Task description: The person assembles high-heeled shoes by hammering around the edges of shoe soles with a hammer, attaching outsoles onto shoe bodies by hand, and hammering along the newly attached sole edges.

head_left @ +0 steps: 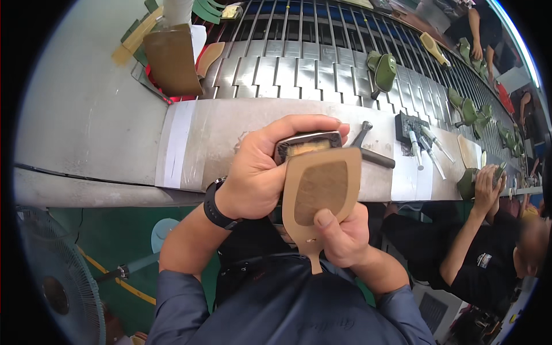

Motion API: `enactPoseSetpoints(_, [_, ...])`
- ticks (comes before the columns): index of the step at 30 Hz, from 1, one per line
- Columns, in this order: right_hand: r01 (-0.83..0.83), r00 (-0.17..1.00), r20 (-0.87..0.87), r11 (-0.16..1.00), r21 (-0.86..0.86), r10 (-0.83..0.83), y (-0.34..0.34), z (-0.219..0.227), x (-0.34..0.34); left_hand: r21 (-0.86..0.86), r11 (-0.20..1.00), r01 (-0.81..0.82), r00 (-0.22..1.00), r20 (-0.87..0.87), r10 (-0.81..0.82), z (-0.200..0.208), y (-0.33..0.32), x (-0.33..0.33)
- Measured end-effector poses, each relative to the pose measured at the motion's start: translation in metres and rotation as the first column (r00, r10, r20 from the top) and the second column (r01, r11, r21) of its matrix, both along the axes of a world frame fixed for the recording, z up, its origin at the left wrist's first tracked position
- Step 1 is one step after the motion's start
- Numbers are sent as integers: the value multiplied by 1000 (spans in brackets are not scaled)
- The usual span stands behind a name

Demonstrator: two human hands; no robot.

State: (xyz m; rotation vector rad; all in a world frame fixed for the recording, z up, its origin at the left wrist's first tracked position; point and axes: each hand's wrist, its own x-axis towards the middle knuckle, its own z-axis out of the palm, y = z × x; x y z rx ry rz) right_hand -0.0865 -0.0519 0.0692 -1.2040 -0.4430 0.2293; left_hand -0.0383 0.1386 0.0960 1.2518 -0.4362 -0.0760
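over the bench (215, 123) edge, the left hand (259, 164) is gripping a dark-edged piece (313, 146); bodyward of it, partly overlapping it in view, a tan sole-shaped piece (322, 187) is running lengthwise toward the body (282, 305), narrow end nearest, while the right hand (348, 236) is pinching its lower right side.

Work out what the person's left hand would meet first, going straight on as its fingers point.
Heading rightward, the left hand would probably first meet the metal-headed, dark-handled hammer lying on the pale, flat worktop. Depth is unclear: the hand may be high enough to pass above it.
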Motion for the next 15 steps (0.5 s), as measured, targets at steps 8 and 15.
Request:
enactPoseSetpoints(8, [-58,996,-70,998,-39,55,9,-2,8,-41,999,3,998,-63,-6,5,8,-6])
enactPoseSetpoints(15, [-34,998,56,999,-42,37,16,3,7,-74,997,11,999,-50,-15,4,9,-11])
